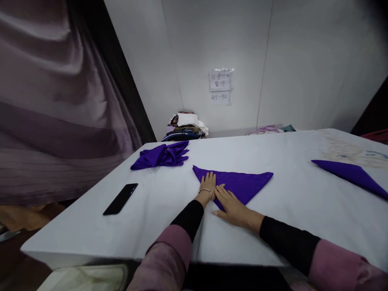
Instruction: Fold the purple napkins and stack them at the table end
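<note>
A purple cloth napkin (242, 184) lies on the white table, folded into a triangle with its long edge away from me and its point toward me. My left hand (208, 185) rests flat on its left part, fingers stretched out, a bracelet at the wrist. Beside it, my right hand (232, 206) lies flat with fingers extended over the napkin's near left edge, close to the left hand. Neither hand grips anything. The hands cover part of the napkin's left side and lower point.
A crumpled heap of purple napkins (160, 155) lies at the far left of the white table (169, 218). Nearer is a black phone (120, 199). A folded purple napkin (351, 173) lies at right. Behind stand stacked clothes (186, 126); a paper sign (220, 85) hangs on the wall.
</note>
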The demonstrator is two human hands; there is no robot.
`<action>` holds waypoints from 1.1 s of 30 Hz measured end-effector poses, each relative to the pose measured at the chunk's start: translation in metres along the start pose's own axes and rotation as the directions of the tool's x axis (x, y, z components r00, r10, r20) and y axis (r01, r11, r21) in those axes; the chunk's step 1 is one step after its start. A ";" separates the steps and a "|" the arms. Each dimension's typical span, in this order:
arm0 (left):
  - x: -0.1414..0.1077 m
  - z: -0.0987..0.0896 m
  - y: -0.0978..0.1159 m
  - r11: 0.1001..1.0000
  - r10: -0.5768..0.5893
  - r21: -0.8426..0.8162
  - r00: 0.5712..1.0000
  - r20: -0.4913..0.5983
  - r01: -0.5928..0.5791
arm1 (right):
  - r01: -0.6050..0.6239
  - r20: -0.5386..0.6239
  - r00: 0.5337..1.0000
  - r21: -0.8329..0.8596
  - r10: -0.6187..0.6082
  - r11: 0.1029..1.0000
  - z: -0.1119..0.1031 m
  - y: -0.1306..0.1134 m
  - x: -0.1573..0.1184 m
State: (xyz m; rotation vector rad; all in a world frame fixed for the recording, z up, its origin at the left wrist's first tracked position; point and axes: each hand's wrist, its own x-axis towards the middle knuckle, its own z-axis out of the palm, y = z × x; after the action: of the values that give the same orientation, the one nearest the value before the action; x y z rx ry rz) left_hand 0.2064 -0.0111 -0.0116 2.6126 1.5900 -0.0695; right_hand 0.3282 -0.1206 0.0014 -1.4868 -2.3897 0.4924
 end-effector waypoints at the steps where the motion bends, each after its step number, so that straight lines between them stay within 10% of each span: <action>1: 0.000 -0.001 0.001 1.000 0.000 -0.006 1.000 0.004 0.000 | 0.001 0.011 1.000 -0.019 -0.001 1.000 0.006 0.002 -0.001; 13: 0.017 -0.006 -0.033 0.996 -0.058 -0.061 0.998 0.000 0.057 | 0.057 0.048 0.998 -0.107 -0.052 0.993 0.013 0.003 -0.010; 33: 0.122 -0.007 -0.131 0.942 -0.316 -0.140 0.947 -0.054 0.306 | 0.043 0.078 0.996 0.014 -0.044 0.999 0.013 0.003 -0.013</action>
State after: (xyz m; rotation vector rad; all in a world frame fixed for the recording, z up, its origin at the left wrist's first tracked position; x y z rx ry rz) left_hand 0.1460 0.1569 -0.0210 2.2714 1.9497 0.1122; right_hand 0.3302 -0.1328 -0.0126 -1.4324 -2.4682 0.5643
